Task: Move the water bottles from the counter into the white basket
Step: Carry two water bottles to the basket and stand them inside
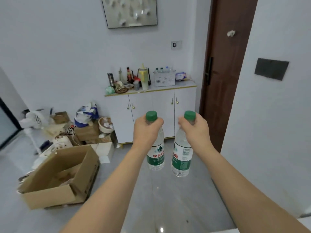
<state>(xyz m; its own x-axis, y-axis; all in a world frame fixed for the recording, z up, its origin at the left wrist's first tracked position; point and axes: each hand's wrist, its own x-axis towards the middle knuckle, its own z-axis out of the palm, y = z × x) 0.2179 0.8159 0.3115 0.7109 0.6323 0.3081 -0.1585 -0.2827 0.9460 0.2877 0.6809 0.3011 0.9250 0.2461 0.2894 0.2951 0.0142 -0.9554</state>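
Note:
My left hand (pixel 146 130) grips the neck of a clear water bottle (pixel 156 157) with a green cap and green label. My right hand (pixel 196 130) grips a second, matching water bottle (pixel 182 158) the same way. Both bottles hang upright in the air above the grey floor, side by side. Far ahead, the white basket (pixel 164 79) stands on the right part of a white cabinet's counter (pixel 183 85). Several bottle tops show above the basket's rim.
The counter's left half holds a yellow pitcher (pixel 143 74), a steel flask, sauce bottles and small clutter. An open cardboard box (pixel 62 175) lies on the floor at left, with a fan and more boxes behind it. A brown door (pixel 225 73) stands at right.

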